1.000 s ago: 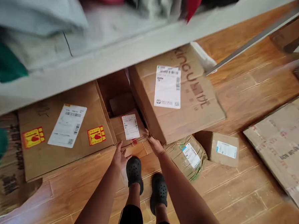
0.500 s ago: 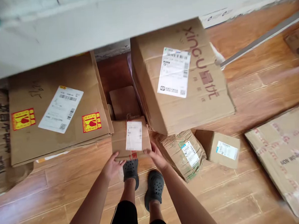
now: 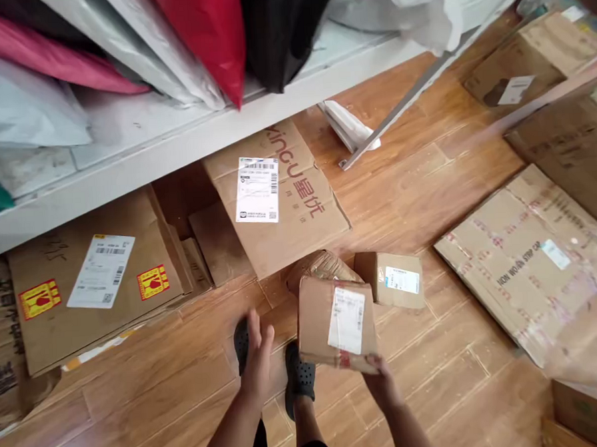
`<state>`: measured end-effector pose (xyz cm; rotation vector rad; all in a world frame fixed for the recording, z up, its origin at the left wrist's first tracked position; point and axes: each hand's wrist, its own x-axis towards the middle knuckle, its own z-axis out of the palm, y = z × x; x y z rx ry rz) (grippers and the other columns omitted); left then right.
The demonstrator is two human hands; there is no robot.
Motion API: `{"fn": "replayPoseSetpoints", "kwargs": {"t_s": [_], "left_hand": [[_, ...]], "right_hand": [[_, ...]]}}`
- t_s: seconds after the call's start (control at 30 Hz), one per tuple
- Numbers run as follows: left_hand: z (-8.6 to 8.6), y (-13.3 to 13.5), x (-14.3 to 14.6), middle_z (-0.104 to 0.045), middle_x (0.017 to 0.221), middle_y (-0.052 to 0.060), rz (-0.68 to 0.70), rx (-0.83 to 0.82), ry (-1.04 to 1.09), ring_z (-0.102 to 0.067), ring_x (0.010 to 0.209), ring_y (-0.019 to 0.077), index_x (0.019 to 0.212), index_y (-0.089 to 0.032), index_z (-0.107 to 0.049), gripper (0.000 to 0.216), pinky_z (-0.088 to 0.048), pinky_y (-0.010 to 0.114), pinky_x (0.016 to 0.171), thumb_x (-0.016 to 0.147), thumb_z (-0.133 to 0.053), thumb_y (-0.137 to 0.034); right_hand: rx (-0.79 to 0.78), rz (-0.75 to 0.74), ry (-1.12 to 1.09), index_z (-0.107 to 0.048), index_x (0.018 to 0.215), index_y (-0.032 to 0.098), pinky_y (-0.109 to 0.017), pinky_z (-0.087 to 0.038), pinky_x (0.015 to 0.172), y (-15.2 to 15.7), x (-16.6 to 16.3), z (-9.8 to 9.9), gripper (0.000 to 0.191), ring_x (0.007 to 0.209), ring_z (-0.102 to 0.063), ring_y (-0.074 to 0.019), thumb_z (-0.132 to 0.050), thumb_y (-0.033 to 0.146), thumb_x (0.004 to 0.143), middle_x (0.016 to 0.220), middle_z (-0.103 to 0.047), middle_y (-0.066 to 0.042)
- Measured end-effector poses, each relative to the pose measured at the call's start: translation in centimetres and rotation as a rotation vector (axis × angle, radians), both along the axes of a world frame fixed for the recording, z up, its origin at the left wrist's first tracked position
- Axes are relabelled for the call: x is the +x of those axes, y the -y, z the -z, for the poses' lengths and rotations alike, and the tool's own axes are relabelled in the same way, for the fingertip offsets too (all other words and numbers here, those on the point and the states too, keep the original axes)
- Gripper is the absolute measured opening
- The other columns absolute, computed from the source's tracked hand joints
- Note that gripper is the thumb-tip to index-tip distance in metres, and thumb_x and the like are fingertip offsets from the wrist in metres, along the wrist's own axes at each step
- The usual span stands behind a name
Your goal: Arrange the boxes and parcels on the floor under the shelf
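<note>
Lifted clear of the gap between the two big boxes where it sat a moment ago, the small box (image 3: pixel 336 323) now hangs in the air over the wooden floor (image 3: pixel 162 391), and the left hand has let go of it. Fingers of the right hand (image 3: pixel 381 381) curl under the box's near bottom corner and carry it alone, its white label facing up; how far those fingers wrap is hidden by the cardboard. The left hand (image 3: pixel 258 365) is spread flat, fingers apart, holding nothing, just left of the box and above the black shoes (image 3: pixel 299 377).

Around this, a crumpled parcel (image 3: pixel 321 266) and a little carton (image 3: pixel 394 280) lie on the floor just beyond the held box. Further out stand the large printed box (image 3: pixel 298 217) and the flat box with red stickers (image 3: pixel 96 287), both half under the grey shelf (image 3: pixel 174 140) stacked with coloured mail bags (image 3: pixel 203 35).

The step in hand looks like a pick-up just completed: the box is out and held one-handed. A grip by one corner seems weak, so the next move likely calls for the free hand to come back under the left side before the box is carried anywhere.
</note>
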<state>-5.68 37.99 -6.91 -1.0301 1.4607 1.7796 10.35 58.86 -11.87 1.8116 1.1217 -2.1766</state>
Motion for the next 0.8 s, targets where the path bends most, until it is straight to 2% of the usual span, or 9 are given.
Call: {"fn": "replayPoseSetpoints", "kwargs": {"t_s": [0.03,0.07,0.13,0.23,0.3,0.4,0.53,0.67,0.8], "left_hand": [[-0.5,-0.9,-2.0,-0.006,0.167,-0.009,0.025,-0.032,-0.115,-0.001,0.153,0.0113,0.147,-0.043,-0.023,0.088,-0.006,0.027,0.124,0.074,-0.070,-0.057],[-1.2,-1.6,-4.1,-0.005,0.167,-0.005,0.069,-0.111,-0.262,-0.003,0.153,0.0132,0.151,-0.039,-0.016,0.085,-0.006,0.032,0.125,0.081,-0.061,-0.058],[-2.8,-2.7,-7.7,-0.007,0.167,-0.001,0.122,-0.223,-0.412,-0.008,0.153,0.0172,0.152,-0.037,-0.015,0.079,-0.012,0.037,0.125,0.087,-0.053,-0.059],[-4.7,-3.8,-11.0,-0.026,0.163,0.001,0.146,-0.263,-0.462,-0.025,0.149,0.0207,0.150,-0.038,-0.026,0.069,-0.024,0.040,0.122,0.088,-0.051,-0.058],[-5.2,-4.3,-11.7,-0.029,0.161,0.001,0.148,-0.222,-0.411,-0.030,0.147,0.0219,0.150,-0.040,-0.025,0.068,-0.033,0.044,0.118,0.089,-0.047,-0.059],[-5.3,-4.8,-11.4,-0.028,0.162,0.002,0.129,-0.173,-0.339,-0.032,0.146,0.0233,0.151,-0.043,-0.016,0.067,-0.039,0.049,0.114,0.091,-0.041,-0.059],[-5.6,-4.4,-11.1,-0.024,0.163,0.002,0.108,-0.101,-0.389,-0.033,0.146,0.0215,0.152,-0.044,-0.010,0.068,-0.038,0.046,0.114,0.093,-0.039,-0.055],[-6.7,-1.2,-10.2,-0.023,0.164,-0.001,0.050,-0.092,-0.398,-0.029,0.148,0.0218,0.152,-0.045,-0.014,0.066,-0.038,0.046,0.115,0.092,-0.033,-0.063],[-6.8,3.4,-6.0,-0.023,0.164,-0.005,0.084,-0.172,-0.282,-0.029,0.148,0.0251,0.150,-0.049,-0.019,0.075,-0.041,0.044,0.113,0.083,-0.041,-0.075]], "right_hand": [[0.033,-0.013,0.014,-0.070,0.063,0.028,-0.055,-0.046,0.103,-1.3,-0.6,0.4,0.027,0.091,-0.067,-0.0339,-0.071,0.047,0.044,0.085,-0.076,-0.007],[0.070,-0.049,0.024,-0.068,0.060,0.027,-0.056,-0.047,0.101,-2.5,-1.3,0.7,0.027,0.091,-0.067,-0.0348,-0.069,0.050,0.045,0.083,-0.075,-0.008],[0.193,-0.145,0.068,-0.068,0.066,0.025,-0.060,-0.045,0.101,-4.4,-3.2,0.6,0.034,0.103,-0.064,-0.0387,-0.066,0.053,0.048,0.092,-0.075,-0.011],[0.577,-0.194,0.117,-0.068,0.099,0.023,-0.059,-0.030,0.114,-6.2,-7.8,-1.4,0.056,0.132,-0.046,-0.0387,-0.068,0.057,0.054,0.124,-0.066,-0.013],[0.841,-0.270,0.000,-0.061,0.121,0.022,-0.055,-0.025,0.118,-6.5,-12.6,-3.7,0.066,0.137,-0.042,-0.0336,-0.062,0.061,0.069,0.138,-0.057,-0.013],[0.652,-0.412,-0.315,-0.057,0.131,0.030,-0.052,-0.030,0.117,-6.0,-21.2,-7.2,0.062,0.136,-0.046,-0.0276,-0.055,0.065,0.080,0.144,-0.053,-0.006],[0.286,-0.553,-0.487,-0.064,0.122,0.028,-0.052,-0.045,0.107,-4.6,-28.8,-8.9,0.063,0.122,-0.058,-0.0297,-0.075,0.059,0.068,0.128,-0.065,-0.004],[0.161,-0.635,-0.559,-0.065,0.120,0.025,-0.051,-0.042,0.111,-2.3,-27.8,-9.0,0.061,0.122,-0.058,-0.0287,-0.081,0.046,0.065,0.125,-0.068,-0.004],[0.051,-0.611,-0.545,-0.060,0.129,0.027,-0.048,-0.040,0.114,0.7,-23.6,-8.9,0.066,0.126,-0.056,-0.0271,-0.080,0.041,0.068,0.134,-0.063,-0.003]]}}
